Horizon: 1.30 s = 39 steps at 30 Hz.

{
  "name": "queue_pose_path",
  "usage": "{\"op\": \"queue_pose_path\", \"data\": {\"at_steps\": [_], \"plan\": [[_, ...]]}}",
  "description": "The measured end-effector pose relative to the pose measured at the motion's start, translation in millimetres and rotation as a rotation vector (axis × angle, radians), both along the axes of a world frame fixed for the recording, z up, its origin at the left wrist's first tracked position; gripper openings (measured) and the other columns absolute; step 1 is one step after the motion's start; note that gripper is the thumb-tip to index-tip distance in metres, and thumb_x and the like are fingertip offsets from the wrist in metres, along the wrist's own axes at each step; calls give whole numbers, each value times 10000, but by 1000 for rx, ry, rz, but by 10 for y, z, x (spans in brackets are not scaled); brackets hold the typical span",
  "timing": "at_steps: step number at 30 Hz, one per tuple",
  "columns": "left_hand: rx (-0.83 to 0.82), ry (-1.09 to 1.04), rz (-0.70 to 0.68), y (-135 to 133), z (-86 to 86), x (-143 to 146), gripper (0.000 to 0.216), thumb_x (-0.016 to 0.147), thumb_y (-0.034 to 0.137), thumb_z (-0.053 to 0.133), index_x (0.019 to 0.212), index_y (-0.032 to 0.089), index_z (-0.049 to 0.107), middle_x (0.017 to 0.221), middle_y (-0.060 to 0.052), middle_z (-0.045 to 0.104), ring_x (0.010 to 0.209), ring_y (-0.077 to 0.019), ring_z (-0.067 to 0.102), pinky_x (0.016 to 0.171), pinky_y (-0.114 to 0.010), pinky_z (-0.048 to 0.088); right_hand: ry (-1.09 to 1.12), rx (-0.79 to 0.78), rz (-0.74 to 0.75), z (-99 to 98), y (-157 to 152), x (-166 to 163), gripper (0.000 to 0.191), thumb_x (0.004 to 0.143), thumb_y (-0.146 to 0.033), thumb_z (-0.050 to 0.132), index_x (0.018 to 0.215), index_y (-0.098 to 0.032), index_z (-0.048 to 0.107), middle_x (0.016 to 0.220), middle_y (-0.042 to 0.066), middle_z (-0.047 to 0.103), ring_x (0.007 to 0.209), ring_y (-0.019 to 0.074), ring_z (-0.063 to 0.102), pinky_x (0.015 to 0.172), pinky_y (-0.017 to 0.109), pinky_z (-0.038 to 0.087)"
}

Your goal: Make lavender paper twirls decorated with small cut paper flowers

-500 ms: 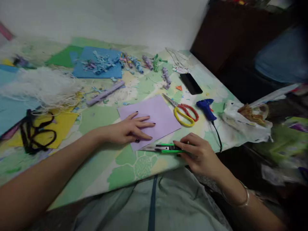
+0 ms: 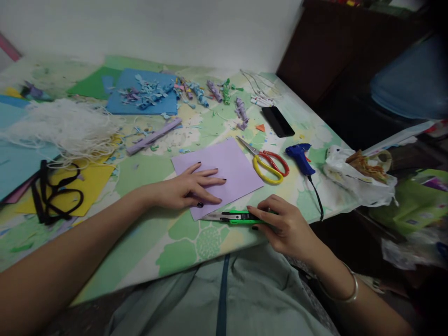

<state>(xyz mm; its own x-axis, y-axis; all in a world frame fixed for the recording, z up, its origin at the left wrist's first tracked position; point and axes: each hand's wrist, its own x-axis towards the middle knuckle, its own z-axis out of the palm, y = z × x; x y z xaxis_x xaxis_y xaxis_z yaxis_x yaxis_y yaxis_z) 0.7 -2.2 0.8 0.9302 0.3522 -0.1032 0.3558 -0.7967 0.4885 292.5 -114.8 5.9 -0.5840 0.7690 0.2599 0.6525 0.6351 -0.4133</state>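
Note:
A sheet of purple paper (image 2: 231, 163) lies on the patterned tablecloth in front of me. My left hand (image 2: 191, 186) rests flat on it, fingers spread. Between the fingers and thumb of my right hand (image 2: 285, 226) is a green and black utility knife (image 2: 241, 217). Its blade is out and points left, close to the paper's lower edge near the bottom corner; I cannot tell whether it touches the sheet. Scissors (image 2: 268, 165) with one red and one yellow handle lie just right of the paper.
A blue glue gun (image 2: 300, 158), a black phone (image 2: 278, 122) and a white plastic bag (image 2: 341, 175) with food are on the right. Rolled purple paper (image 2: 154, 136), white string (image 2: 70, 126), black glasses frames (image 2: 58, 196) and blue sheets (image 2: 115, 102) under paper scraps lie left and behind.
My right hand has shifted slightly left with the utility knife. My left hand and the purple paper stay in place.

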Motion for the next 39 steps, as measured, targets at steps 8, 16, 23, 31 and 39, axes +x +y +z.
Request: {"op": "queue_pose_path", "data": {"at_steps": [8, 16, 23, 31, 39], "plan": [[14, -1, -7, 2, -17, -5, 460, 881, 133, 507, 1255, 387, 589, 1546, -7, 318, 1467, -265, 119, 1120, -633, 18, -6, -7, -6, 15, 4, -25, 319, 875, -133, 540, 1166, -87, 661, 918, 137, 625, 809, 231, 529, 686, 382, 482], [14, -25, -18, 17, -51, -15, 460, 888, 151, 498, 1264, 403, 577, 1551, 5, 310, 1467, -263, 123, 1123, -622, -2, 3, -4, -4, 11, -8, -44, 317, 872, -123, 539, 1161, -90, 664, 917, 136, 628, 806, 229, 530, 675, 377, 477], [10, -18, -25, 26, -43, -19, 453, 888, 157, 500, 1263, 396, 581, 1554, 0, 303, 1468, -267, 114, 1124, -621, -1, 3, 3, -3, 5, -10, -55, 312, 880, -135, 535, 1162, -95, 664, 914, 133, 627, 793, 222, 530, 671, 373, 478], [-21, -18, 0, 7, -19, -8, 434, 888, 159, 511, 1242, 394, 600, 1548, 10, 315, 1467, -261, 121, 1133, -601, -16, 15, -10, 18, 32, -50, -32, 327, 853, -103, 542, 1155, -99, 667, 906, 134, 624, 797, 229, 540, 662, 390, 489], [-57, -72, 113, -57, -14, 20, 497, 925, 237, 484, 1412, 317, 418, 1508, -47, 400, 1436, -250, 242, 1150, -574, 36, 229, 130, -275, 21, -168, 348, 344, 871, -150, 575, 1195, -234, 652, 962, 90, 644, 850, 212, 616, 698, 347, 521]]}}
